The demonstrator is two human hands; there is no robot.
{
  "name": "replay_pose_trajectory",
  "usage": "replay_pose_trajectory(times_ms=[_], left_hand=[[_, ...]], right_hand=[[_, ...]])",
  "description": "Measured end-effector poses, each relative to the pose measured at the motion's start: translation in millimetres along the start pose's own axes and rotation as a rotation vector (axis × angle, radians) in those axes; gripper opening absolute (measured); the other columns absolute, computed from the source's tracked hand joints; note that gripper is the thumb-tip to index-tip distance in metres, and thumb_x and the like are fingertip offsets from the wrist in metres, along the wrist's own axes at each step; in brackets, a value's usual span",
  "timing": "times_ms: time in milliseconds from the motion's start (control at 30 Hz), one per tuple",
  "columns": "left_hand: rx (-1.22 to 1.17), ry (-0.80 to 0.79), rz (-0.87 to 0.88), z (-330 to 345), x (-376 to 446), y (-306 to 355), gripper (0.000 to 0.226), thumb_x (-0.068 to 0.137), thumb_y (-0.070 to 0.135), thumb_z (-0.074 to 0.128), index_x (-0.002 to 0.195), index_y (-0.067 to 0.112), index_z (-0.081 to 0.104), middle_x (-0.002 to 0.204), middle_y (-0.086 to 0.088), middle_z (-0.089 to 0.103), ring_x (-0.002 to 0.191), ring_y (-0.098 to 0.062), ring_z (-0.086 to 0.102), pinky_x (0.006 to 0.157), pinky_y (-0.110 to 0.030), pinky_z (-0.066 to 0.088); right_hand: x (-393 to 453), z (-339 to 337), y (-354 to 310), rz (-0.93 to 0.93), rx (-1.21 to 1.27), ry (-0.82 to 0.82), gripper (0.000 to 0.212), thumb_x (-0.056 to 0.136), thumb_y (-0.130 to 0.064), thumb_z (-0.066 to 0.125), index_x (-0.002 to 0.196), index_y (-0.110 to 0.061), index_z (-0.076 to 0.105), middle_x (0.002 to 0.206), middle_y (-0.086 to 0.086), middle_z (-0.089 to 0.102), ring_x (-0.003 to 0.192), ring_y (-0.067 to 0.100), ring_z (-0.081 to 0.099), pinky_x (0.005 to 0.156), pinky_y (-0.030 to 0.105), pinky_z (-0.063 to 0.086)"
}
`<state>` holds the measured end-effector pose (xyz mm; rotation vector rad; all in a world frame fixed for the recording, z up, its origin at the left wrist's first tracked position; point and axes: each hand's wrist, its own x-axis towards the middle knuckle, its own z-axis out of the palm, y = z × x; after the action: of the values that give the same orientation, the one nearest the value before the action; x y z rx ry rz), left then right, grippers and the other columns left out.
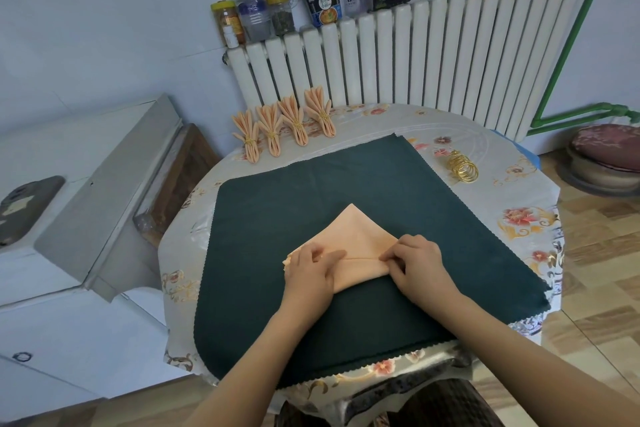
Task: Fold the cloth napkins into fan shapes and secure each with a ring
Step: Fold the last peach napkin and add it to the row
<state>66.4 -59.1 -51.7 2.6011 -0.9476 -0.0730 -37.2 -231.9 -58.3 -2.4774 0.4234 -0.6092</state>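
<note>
A peach cloth napkin (356,236) lies on a dark green mat (311,184), its far corner pointing away and its near edge folded into a band. My left hand (311,267) presses flat on the left part of the fold. My right hand (415,260) pinches the fold's right end between thumb and fingertips. Several finished peach fan napkins (284,125), each held by a gold ring, lie in a row at the table's far left. A pile of gold rings (462,166) sits at the far right.
The round table (519,218) has a floral cover. A white radiator (433,55) stands behind it, with jars, bottles and boxes on top. A white appliance (86,201) is to the left, and a cushioned stool (606,156) stands on the floor to the right.
</note>
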Motion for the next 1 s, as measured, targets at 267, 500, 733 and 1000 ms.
replay_pose_trajectory(times_ms=[267,500,733,1000], left_hand=[[0.570,-0.392,0.090,-47,48,41,0.035,0.093,0.015,0.042,0.126,0.021,0.049,0.126,-0.006,0.048,0.114,-0.026,0.047,0.101,-0.041,0.030],[0.491,-0.530,0.460,-35,112,84,0.040,0.089,0.008,0.053,0.124,0.026,0.048,0.125,0.002,0.047,0.120,-0.017,0.042,0.106,-0.037,0.020],[0.656,-0.650,0.457,-33,134,93,0.015,0.087,0.030,0.064,0.090,0.023,0.051,0.089,0.004,0.052,0.086,-0.019,0.047,0.088,-0.031,0.033],[0.561,-0.286,0.450,-24,72,71,0.008,0.092,0.017,0.043,0.100,0.015,0.041,0.090,-0.001,0.055,0.085,-0.026,0.059,0.066,-0.038,0.042]], right_hand=[[2,8,-16,0.151,-0.097,0.027,0.014,0.086,-0.033,0.063,0.084,-0.020,0.068,0.089,-0.009,0.051,0.094,0.014,0.046,0.098,0.026,0.018],[-1,11,-17,0.150,-0.081,0.044,0.012,0.085,-0.029,0.063,0.084,-0.018,0.067,0.085,-0.005,0.053,0.089,0.019,0.046,0.091,0.028,0.024],[-1,10,-15,0.145,-0.117,0.049,0.012,0.085,-0.030,0.063,0.081,-0.019,0.066,0.082,-0.009,0.046,0.087,0.018,0.046,0.096,0.029,0.024],[-2,11,-14,0.144,-0.196,0.128,0.013,0.069,-0.026,0.078,0.063,-0.026,0.067,0.059,-0.010,0.049,0.061,0.017,0.050,0.079,0.027,0.025]])
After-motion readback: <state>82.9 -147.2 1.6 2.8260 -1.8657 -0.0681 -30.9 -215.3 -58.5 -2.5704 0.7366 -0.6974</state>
